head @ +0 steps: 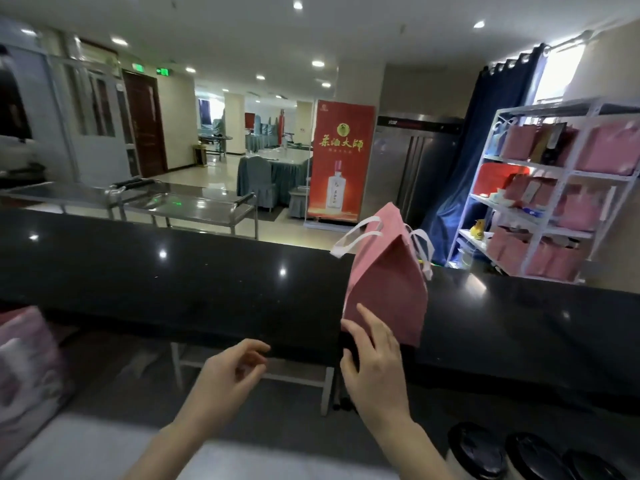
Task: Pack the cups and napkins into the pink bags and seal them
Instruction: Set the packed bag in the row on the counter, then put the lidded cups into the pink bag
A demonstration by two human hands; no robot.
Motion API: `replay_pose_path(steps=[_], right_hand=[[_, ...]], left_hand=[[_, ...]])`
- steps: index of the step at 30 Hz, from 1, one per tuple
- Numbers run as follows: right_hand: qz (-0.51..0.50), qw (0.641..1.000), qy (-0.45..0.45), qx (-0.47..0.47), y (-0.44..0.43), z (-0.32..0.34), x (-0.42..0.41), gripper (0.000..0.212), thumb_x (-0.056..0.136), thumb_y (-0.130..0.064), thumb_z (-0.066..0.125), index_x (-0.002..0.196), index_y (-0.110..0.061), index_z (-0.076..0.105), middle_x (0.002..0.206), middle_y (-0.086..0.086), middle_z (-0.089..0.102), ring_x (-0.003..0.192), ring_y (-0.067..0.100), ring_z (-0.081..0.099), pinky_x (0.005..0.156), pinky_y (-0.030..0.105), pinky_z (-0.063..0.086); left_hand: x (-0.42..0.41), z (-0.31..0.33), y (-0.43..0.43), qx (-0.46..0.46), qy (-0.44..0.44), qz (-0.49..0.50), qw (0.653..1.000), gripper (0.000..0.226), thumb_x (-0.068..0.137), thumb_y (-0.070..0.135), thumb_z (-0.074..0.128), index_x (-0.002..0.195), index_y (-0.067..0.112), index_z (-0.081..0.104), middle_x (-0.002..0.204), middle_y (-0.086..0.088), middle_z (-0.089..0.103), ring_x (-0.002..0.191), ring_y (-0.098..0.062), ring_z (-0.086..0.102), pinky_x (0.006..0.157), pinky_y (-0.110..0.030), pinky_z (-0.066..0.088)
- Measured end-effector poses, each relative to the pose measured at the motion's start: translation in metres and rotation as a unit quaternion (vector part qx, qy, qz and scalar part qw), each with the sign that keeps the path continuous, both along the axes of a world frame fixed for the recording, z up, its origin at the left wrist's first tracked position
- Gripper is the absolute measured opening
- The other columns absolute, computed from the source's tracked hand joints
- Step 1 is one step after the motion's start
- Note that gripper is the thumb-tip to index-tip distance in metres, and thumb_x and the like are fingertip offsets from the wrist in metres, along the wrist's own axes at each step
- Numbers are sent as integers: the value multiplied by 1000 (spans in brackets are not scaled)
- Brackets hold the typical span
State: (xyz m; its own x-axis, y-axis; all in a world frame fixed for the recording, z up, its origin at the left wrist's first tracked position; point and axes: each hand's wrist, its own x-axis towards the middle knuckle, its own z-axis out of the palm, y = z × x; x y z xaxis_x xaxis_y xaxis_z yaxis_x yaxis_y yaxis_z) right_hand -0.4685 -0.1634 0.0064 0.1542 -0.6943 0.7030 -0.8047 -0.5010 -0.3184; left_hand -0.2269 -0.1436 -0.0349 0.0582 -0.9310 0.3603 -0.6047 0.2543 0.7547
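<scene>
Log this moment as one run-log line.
left hand: empty, loosely curled | right hand: touching lower corner of pink bag | bag: tilted on black counter | lidded cups: outside bag

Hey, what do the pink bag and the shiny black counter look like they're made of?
The pink gift bag with white loop handles looks like matte paper or non-woven fabric: dull surface, crisp folds, flat strap handles; I can't tell which. The long black counter looks like polished stone, maybe granite: glossy, mirroring the ceiling lights, with faint speckles.
</scene>
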Motion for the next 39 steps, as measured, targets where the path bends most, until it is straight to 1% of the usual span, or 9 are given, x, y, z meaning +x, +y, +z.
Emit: replay_pose_path(steps=[5,11,16,22,25,28,33,36,39], right_hand=[[186,969,140,81,26,-2,65,46,82,-8,66,126,-19,62,140,-1,51,132,18,44,112,28,29],[337,909,238,51,57,-6,164,34,89,-11,56,121,-19,64,127,-3,60,119,18,53,101,29,40],[388,871,303,9,71,1,248,30,90,-16,49,117,-22,62,116,-3,63,105,20,55,88,32,45],[402,848,345,-28,72,18,353,29,91,-22,49,117,-22,62,113,-2,63,99,20,56,83,30,43],[400,847,349,-25,61,23,405,34,90,-16,52,123,-21,60,123,-1,59,108,21,54,84,30,41],[393,843,367,-1,43,20,452,53,86,-15,62,136,-22,49,138,0,47,125,22,46,100,33,42],[361,837,410,2,19,-2,506,64,84,-15,67,142,-24,43,153,6,32,142,25,27,117,39,21],[360,830,427,4,12,-15,515,40,86,-17,65,126,-21,57,135,5,52,132,24,41,116,38,21],[365,825,432,-18,6,-18,504,17,90,-16,58,106,-18,64,106,2,65,107,23,55,105,33,32]], left_hand=[[68,0,105,22,-80,133,988,34,81,10,72,77,43,64,80,26,67,77,6,64,69,-14,49],[135,15,208,95,-156,266,947,12,84,23,66,90,33,68,85,20,67,82,4,60,76,-18,47],[186,28,248,123,-235,359,895,13,87,34,57,90,25,66,92,11,65,91,-11,60,71,-31,48],[262,34,238,105,-318,405,851,21,90,37,53,105,27,63,104,8,62,98,-15,53,78,-30,45],[299,32,219,62,-294,414,859,25,87,35,58,109,27,61,109,9,57,103,-14,49,80,-31,47],[327,28,200,31,-280,403,871,33,83,41,65,112,27,60,113,11,53,110,-11,46,86,-29,47],[362,11,176,101,-291,336,890,41,83,51,61,116,27,58,119,10,48,116,-11,40,92,-30,45],[373,1,173,80,-276,295,911,26,84,38,64,105,23,67,106,11,50,111,-9,39,88,-25,44],[375,-7,176,31,-254,279,926,14,82,31,68,92,22,71,94,15,51,106,-6,39,88,-23,44]])
